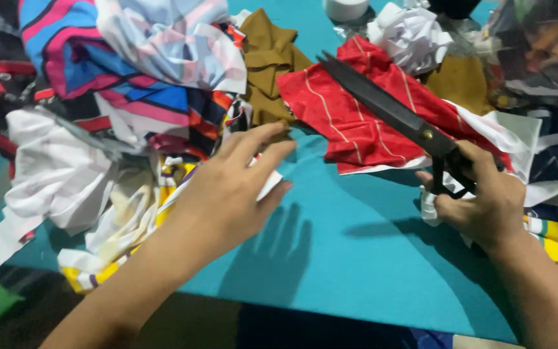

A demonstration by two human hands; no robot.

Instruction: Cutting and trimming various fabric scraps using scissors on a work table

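Gripping big black scissors [395,113] by the handles, the right hand [479,200] at centre right is keeping the shut blades running up-left across the red striped cloth [350,123] in the upper middle. Left hand [227,194] is hovering open and empty mid-frame over the teal table [356,258], fingertips nearly reaching that cloth's lower-left edge, so it's the nearer one to grab it

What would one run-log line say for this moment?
right hand: holds black scissors, blades shut | left hand: open, above teal table | red cloth: under blades
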